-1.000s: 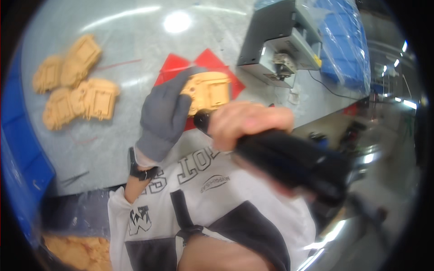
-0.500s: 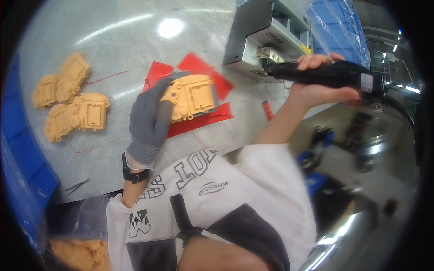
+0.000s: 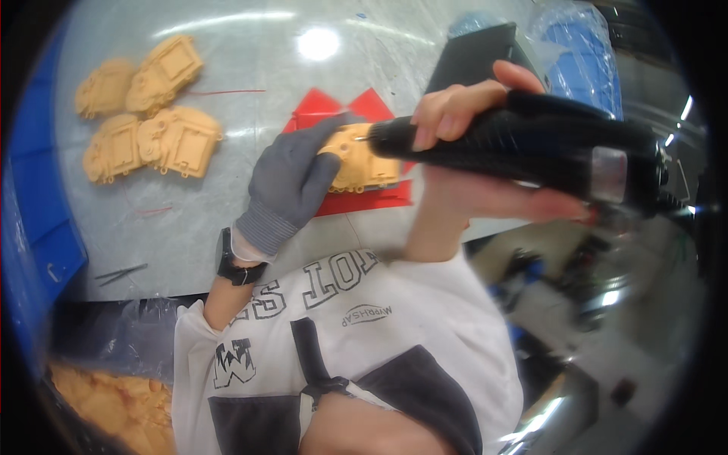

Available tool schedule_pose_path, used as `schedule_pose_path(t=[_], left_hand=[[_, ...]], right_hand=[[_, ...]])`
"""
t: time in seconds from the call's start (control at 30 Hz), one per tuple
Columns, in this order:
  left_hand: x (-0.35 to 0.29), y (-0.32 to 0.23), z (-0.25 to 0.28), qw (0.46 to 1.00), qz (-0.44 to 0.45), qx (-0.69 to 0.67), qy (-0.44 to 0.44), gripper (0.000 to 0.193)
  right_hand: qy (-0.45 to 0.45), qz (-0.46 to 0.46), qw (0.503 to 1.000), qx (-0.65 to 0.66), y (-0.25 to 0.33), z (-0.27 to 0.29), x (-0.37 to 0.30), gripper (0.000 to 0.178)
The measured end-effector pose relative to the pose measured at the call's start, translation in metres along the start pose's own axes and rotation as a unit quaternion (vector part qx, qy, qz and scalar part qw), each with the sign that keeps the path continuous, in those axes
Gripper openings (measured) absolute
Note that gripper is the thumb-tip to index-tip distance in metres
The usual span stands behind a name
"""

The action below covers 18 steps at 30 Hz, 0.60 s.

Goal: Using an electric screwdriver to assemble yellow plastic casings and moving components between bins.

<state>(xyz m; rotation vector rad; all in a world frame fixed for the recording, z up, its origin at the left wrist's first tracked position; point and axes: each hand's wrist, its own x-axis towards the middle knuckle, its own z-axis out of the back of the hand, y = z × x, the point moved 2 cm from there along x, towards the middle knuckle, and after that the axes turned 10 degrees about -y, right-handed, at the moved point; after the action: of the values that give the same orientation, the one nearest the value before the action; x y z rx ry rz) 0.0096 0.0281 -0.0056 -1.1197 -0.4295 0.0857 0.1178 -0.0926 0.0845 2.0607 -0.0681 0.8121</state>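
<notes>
In a grey knit glove, my left hand [image 3: 292, 174] is closed on a yellow plastic housing [image 3: 362, 173], steadying it over red sheeting [image 3: 379, 199] on the metal table. My bare right hand [image 3: 462, 114] grips a black electric screwdriver [image 3: 516, 140], held sideways. Its thin bit points left and meets the housing's upper part, near my left thumb; whether it sits on a screw cannot be made out. The tool hides the housing's right upper portion. Several similar yellow housings [image 3: 180, 142] lie in a group at the left of the table.
A pair of dark tweezers [image 3: 121, 274] lies by the near left table edge. Blue bins stand at the left [image 3: 38, 220] and far right [image 3: 580, 68]. Behind the screwdriver is a dark machine [image 3: 474, 57]. A bag of yellow parts [image 3: 114, 402] sits low at the left.
My right hand has brought the screwdriver left and down, from beside the machine onto the housing. My left hand keeps its hold on the housing. The whole view has shifted slightly.
</notes>
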Motion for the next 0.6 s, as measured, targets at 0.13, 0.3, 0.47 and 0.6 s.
schedule_pose_path(t=[0.13,0.3,0.47,0.6], left_hand=[[-0.002,0.002,0.004,1.000,0.020,-0.005,0.008,0.032],[-0.003,0.006,0.004,1.000,0.014,0.007,0.018,0.034],[-0.002,0.006,0.002,0.998,-0.035,-0.001,-0.053,0.034],[-0.002,0.007,0.004,0.999,-0.022,-0.012,-0.048,0.033]], right_hand=[[-0.008,0.002,1.000,-0.013,-0.006,-0.003,0.000,0.108],[0.005,-0.036,0.999,0.006,-0.019,-0.009,0.005,0.106],[0.060,-0.065,0.996,0.013,-0.022,-0.005,0.006,0.102],[0.057,-0.076,0.995,0.014,-0.025,-0.005,0.005,0.101]])
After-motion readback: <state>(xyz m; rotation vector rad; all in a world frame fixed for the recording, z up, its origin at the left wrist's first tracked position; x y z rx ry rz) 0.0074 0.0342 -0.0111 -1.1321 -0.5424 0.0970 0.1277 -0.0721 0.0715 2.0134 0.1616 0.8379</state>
